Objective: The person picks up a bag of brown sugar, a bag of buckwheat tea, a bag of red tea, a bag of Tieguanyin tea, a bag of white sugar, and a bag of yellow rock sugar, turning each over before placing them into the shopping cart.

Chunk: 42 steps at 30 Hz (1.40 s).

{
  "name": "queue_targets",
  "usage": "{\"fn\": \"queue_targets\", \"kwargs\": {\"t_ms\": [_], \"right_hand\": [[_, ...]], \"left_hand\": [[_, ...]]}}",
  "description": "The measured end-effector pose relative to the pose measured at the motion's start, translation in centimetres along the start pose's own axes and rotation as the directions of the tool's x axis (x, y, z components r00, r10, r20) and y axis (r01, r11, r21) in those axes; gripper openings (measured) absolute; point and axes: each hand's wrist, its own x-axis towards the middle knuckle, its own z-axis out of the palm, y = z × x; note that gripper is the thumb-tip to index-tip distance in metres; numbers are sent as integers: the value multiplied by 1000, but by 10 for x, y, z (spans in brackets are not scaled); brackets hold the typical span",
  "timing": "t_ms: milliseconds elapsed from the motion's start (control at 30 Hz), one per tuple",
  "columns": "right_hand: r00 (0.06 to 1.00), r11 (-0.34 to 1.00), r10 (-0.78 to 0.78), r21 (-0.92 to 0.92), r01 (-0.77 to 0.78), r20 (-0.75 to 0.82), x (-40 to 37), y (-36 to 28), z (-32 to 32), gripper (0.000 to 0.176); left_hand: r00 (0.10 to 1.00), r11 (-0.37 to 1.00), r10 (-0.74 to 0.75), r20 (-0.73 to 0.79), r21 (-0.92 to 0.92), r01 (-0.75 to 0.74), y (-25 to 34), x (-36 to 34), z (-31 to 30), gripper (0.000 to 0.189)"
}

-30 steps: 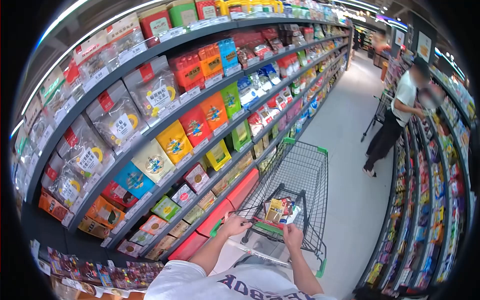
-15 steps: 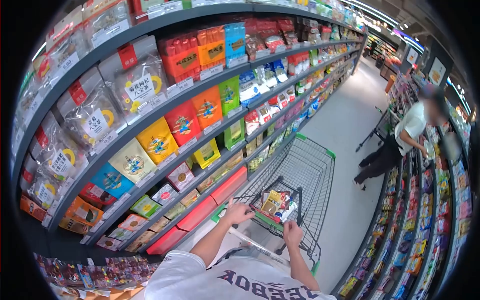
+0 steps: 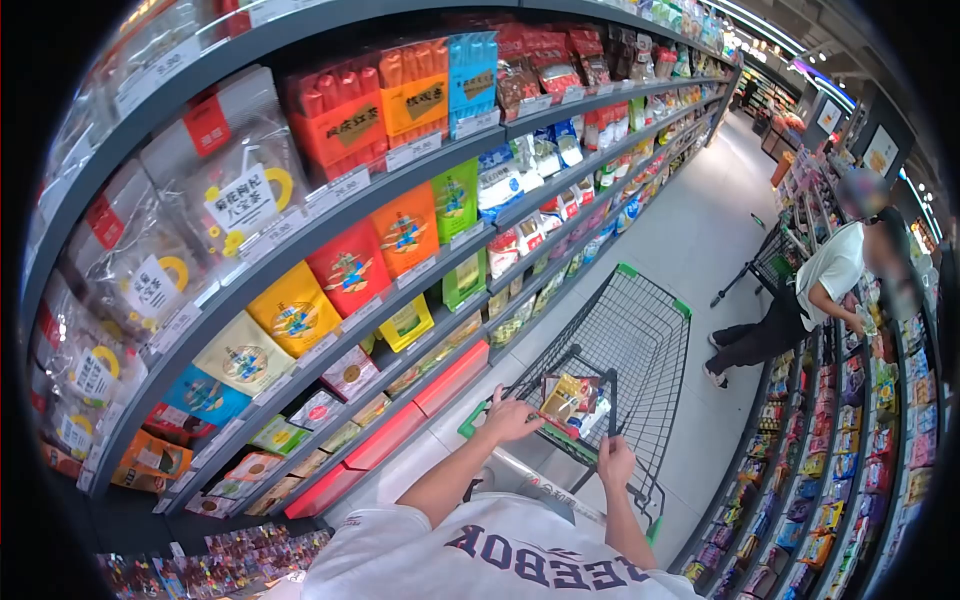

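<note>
A wire shopping cart (image 3: 640,350) with green corners stands in front of my body. Several small packets (image 3: 575,402) lie in its near part, a gold one among them. My left hand (image 3: 512,418) rests at the left of the cart's green-edged near end, its fingers partly spread around the edge. On the right, my right hand (image 3: 616,462) is closed around a dark part of the cart beside the packets. A white bar with print (image 3: 548,487) crosses below both hands.
Shelves with bagged goods (image 3: 345,268) run along the left. At the right, a person in a white shirt (image 3: 835,262) leans toward another shelf (image 3: 800,480), with a second cart (image 3: 770,262) behind. Grey floor (image 3: 690,215) stretches between the shelves.
The cart and both my hands have shifted right in view. The left shelves look nearer. The person at the right now leans closer to the shelf, with the arm reaching into it.
</note>
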Motion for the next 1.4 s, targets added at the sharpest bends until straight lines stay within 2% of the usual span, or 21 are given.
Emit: {"fn": "queue_targets", "kwargs": {"t_ms": [133, 467, 633, 667, 767, 800, 900, 933, 967, 1033, 1067, 1133, 1167, 1200, 1233, 1300, 1333, 1367, 1400], "right_hand": [[998, 999, 27, 20, -26, -56, 27, 12, 3, 27], [1000, 998, -6, 58, 7, -17, 100, 34, -7, 27], [992, 996, 23, 82, -34, 123, 139, 40, -18, 24], [986, 996, 14, 90, -29, 163, 148, 54, -10, 24], [947, 993, 3, 112, -41, 320, 176, 62, -14, 26], [935, 990, -10, 136, -41, 355, 184, 68, -9, 28], [904, 992, -24, 119, -30, 427, 205, 85, 0, 29], [897, 993, -49, 122, -5, 439, 211, 88, -2, 29], [892, 992, -85, 122, 34, 443, 218, 90, -3, 30], [902, 986, -117, 154, 57, 415, 226, 83, -14, 29], [896, 980, -146, 183, 74, 419, 232, 86, -12, 28], [883, 971, -164, 229, 67, 440, 242, 94, -9, 25], [879, 973, -152, 226, 52, 451, 246, 90, -12, 26], [882, 972, -158, 228, 59, 444, 250, 90, -13, 26], [887, 972, -163, 227, 68, 432, 255, 91, -13, 25], [886, 971, -171, 227, 77, 431, 265, 94, -10, 26], [885, 972, -170, 224, 77, 433, 267, 98, -9, 26], [887, 972, -172, 221, 82, 429, 269, 103, -6, 26], [889, 971, -177, 223, 87, 423, 272, 105, -2, 26]], "left_hand": [[999, 999, -18, 35, 44, 17, 9, 30, -6, 44], [1000, 1000, -10, 21, 22, 10, 26, 99, 2, 45], [999, 999, -22, -45, 25, 23, 38, 133, 14, 47], [999, 998, -43, 26, 44, 41, 42, 141, 10, 46], [1000, 999, -22, -15, 31, 23, 41, 159, 21, 45], [999, 999, -37, 31, 14, 36, 51, 161, 7, 40], [996, 997, -6, -92, -76, -1, 46, 174, 9, 35], [992, 997, -4, -126, -75, -5, 58, 175, -11, 33], [974, 996, -5, -226, -89, -16, 60, 182, -28, 33], [910, 993, -29, -413, -119, -23, 59, 187, -63, 34], [836, 1000, -24, -548, -20, 16, 64, 185, -93, 38], [655, 980, 59, -754, 169, 106, 78, 177, -176, 45], [498, 939, 238, -834, 329, 103, 83, 172, -222, 46], [426, 906, 241, -872, 360, 223, 82, 164, -261, 46], [327, 822, 384, -864, 481, 306, 93, 154, -311, 47], [278, 708, 424, -862, 507, 491, 110, 129, -393, 53], [223, 652, 483, -847, 518, 554, 126, 120, -427, 53], [228, 572, 493, -839, 511, 642, 130, 110, -457, 56], [210, 552, 480, -852, 480, 682, 127, 102, -485, 63]]}}
